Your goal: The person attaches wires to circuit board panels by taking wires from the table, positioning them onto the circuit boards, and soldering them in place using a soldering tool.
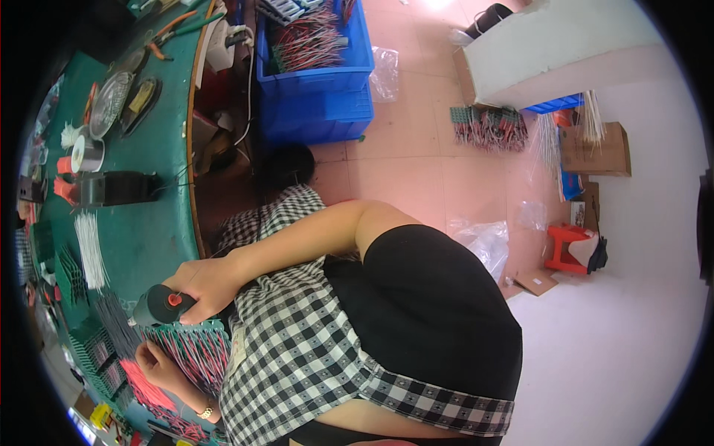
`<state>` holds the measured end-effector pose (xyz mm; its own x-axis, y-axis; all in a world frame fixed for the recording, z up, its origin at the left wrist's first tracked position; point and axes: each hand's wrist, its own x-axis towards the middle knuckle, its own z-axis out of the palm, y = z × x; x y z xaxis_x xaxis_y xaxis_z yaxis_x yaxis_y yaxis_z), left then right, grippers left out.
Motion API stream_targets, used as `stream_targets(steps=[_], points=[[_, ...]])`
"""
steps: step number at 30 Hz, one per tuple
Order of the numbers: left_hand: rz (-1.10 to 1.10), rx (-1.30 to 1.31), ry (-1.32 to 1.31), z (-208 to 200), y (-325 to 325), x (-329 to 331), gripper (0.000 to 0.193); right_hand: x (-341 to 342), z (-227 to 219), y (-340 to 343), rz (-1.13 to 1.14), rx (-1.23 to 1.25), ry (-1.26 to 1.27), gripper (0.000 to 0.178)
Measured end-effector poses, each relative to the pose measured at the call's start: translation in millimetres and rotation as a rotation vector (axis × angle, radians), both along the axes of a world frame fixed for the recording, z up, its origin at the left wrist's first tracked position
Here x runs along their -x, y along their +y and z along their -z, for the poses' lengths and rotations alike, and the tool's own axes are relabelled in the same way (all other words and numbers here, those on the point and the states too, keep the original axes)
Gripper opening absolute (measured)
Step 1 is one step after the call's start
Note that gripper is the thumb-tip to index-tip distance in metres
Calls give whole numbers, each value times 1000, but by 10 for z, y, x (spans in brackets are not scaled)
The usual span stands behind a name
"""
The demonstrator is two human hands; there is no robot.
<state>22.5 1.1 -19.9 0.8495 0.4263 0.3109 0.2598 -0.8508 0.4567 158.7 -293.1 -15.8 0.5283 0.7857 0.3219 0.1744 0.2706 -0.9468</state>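
Observation:
My right hand (204, 288) is wrapped round a dark handheld power tool (155, 306) with an orange-red round spot; its small metallic tip points at the bench. My left hand (158, 368), with a gold band at the wrist, is close below that tip. Its thumb and fingers are pinched together; what is between them is too small to make out. Around it lie dark grey wires (117, 325), red wires (143, 380) and green boards (212, 325) with rows of red and white wires (197, 353). A bundle of white wires (91, 251) rests farther along the bench.
On the green bench (160, 223) stand a black box-shaped device (117, 189), a wire spool (88, 154), a clear dish (111, 102) and pliers (186, 28). Blue crates (316, 111) with wired parts stand beside the bench. Wired boards (489, 128) and a red stool (569, 249) are on the floor.

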Motion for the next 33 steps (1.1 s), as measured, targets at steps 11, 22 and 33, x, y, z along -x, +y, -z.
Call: stream_targets(steps=[11, 22, 33], points=[[-3, 110, -90, 26, 46, 87, 16, -2, 70, 76, -15, -48, -27, 43], [-14, 107, -86, 12, 26, 78, 15, -12, 62, 57, -13, -61, -10, 41], [-108, 193, -73, -23, -39, 82, 15, -21, 46, 42, -23, -13, -3, 40]])
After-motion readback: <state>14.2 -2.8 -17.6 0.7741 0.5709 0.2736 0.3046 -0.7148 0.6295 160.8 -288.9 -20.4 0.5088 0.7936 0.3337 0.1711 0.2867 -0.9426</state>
